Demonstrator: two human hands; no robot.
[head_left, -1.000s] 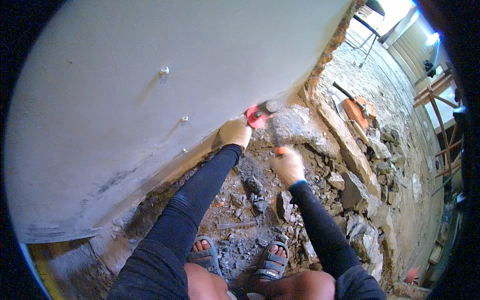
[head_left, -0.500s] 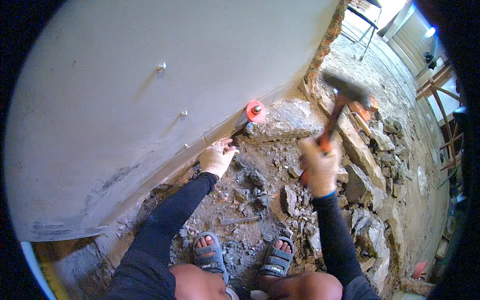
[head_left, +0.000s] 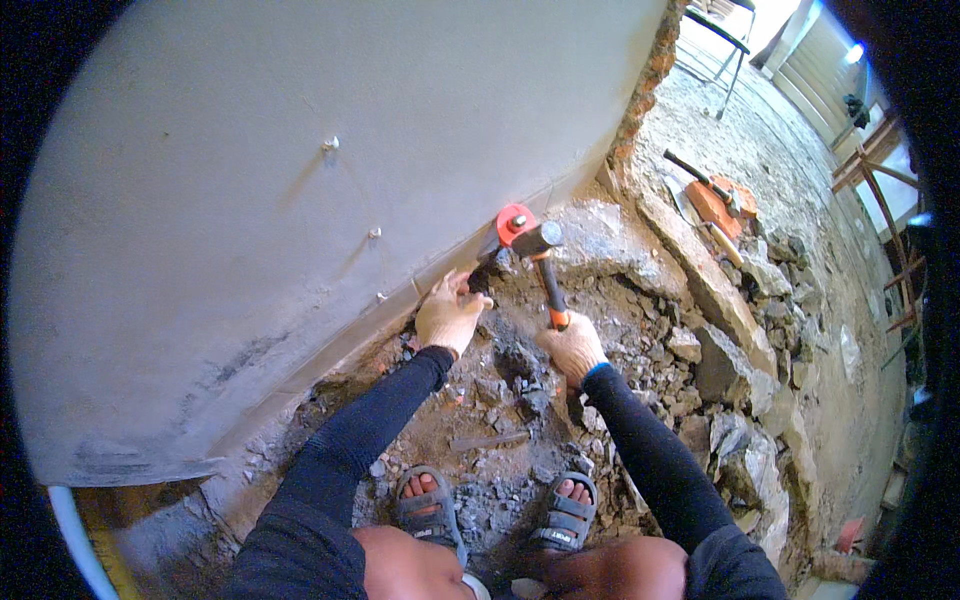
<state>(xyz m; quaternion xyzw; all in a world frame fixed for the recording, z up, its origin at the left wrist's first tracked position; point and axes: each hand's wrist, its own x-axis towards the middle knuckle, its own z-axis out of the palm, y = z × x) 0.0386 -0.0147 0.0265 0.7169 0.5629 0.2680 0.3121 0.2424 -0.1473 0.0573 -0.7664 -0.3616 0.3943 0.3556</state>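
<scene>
Chisel (head_left: 515, 222), fitted with a round red guard around a bare steel end, stands by the foot of the pale wall (head_left: 250, 160), nearer to that wall's broken right edge than to its lower left corner. From the left, the left hand (head_left: 447, 318) is beside the skirting (head_left: 395, 312) along the wall's bottom edge, fingers parted and loosely bent, with nothing seen in them. The chisel lies ahead of this hand and to its right; this hand is the nearer of the two, yet apart from the guard. Lower down, a flat bar (head_left: 488, 441) lies crosswise on the rubble, just ahead of the sandals (head_left: 562, 515). The chisel's steel end faces up toward the person, and its long axis seems to slope down and leftward to the wall's foot; its tip cannot be made out. At the guard's lower right rim comes the head of the hammer (head_left: 551, 280), overlapping it in this view; whether they touch I cannot tell. The handle runs back and slightly right into the right hand (head_left: 573, 350), which is closed round its orange and black grip. From that fist the chisel lies ahead and to the left, with the hammer spanning most of the gap. Farther right, a long stone slab (head_left: 715, 285) slants back from near the wall's broken edge; beyond it, orange bricks (head_left: 713, 209) carry a black-handled tool (head_left: 690, 172), with a trowel (head_left: 684, 204) at their left edge
</scene>
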